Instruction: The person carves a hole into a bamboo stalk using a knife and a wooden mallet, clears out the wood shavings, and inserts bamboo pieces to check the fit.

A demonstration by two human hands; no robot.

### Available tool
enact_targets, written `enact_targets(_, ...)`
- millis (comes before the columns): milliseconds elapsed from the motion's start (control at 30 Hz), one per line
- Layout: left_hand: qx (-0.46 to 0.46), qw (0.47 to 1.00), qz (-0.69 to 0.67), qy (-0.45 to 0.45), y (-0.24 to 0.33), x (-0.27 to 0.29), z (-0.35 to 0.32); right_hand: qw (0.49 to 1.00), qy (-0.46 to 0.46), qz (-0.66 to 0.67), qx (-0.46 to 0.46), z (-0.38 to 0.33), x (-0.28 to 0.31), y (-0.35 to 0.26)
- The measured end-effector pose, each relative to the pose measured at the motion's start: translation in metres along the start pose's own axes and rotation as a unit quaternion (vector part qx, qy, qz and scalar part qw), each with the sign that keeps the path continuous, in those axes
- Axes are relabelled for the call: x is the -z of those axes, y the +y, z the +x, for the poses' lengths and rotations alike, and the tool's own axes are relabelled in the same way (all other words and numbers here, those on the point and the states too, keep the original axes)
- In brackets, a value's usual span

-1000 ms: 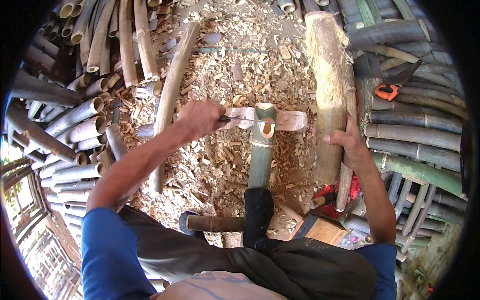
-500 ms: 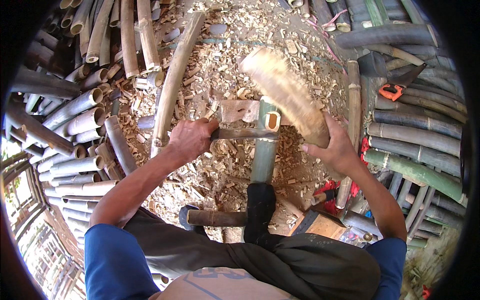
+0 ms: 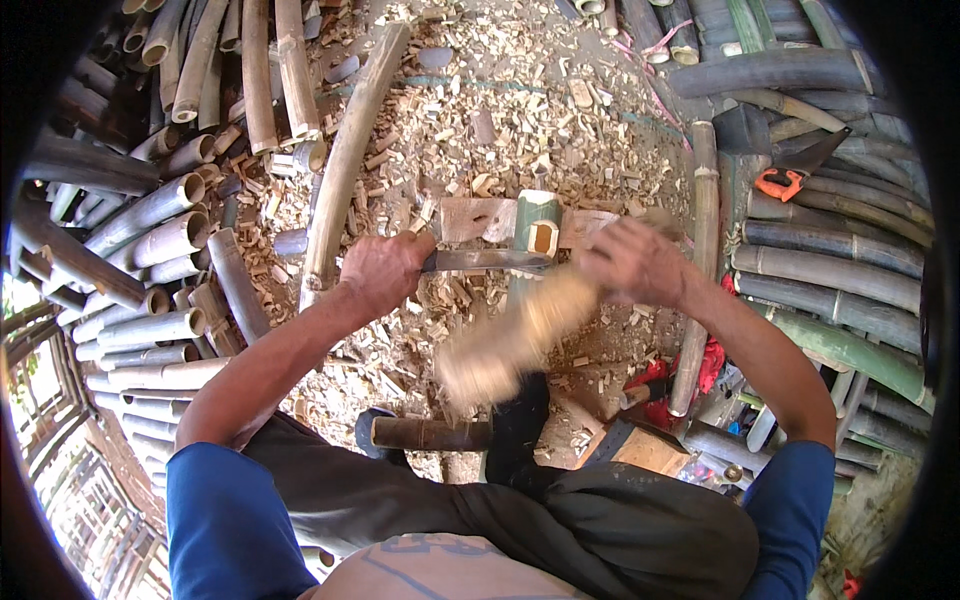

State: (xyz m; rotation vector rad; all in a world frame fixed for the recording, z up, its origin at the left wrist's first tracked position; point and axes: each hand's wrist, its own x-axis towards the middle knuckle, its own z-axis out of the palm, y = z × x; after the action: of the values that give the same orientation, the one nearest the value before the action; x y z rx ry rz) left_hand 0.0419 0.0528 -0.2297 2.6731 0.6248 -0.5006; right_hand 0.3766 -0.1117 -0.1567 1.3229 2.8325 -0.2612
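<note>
My left hand (image 3: 385, 272) is closed round the handle of a knife (image 3: 488, 261), its blade lying level across a green bamboo tube (image 3: 537, 212). A pale-edged opening shows in the tube's wall just beyond the blade. My right hand (image 3: 637, 262) grips one end of a wooden club (image 3: 520, 335), smeared by motion. The club slants down to the left over the near part of the tube and hides it. A flat wooden block (image 3: 478, 220) lies beside the tube's far end.
Wood chips (image 3: 470, 110) cover the ground. A long bamboo pole (image 3: 355, 160) lies on the left, another (image 3: 706, 200) on the right. Stacked bamboo (image 3: 160, 245) fills the left side; more bamboo (image 3: 830, 275) and an orange-handled saw (image 3: 780, 184) are at the right. My dark-covered feet are near the tube.
The club has swung from the tube's far right to the near side, its free end now toward me. My right hand moved inward and turned over. The knife stays nearly in place across the tube.
</note>
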Motion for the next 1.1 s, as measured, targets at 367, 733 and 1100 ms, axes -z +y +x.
enact_targets(367,0.007,0.996,-0.084,-0.008,-0.013,-0.017,0.012,0.995,-0.041,-0.051,-0.076,-0.004,-0.003,-0.013)
enact_targets(733,-0.036,0.984,-0.153,0.085,0.004,-0.005,0.021,0.999,-0.001,0.02,-0.029,0.0,0.016,-0.085)
enact_targets(1100,0.034,0.992,-0.019,-0.122,0.031,0.019,0.018,0.997,-0.011,0.022,-0.073,-0.032,-0.007,0.0)
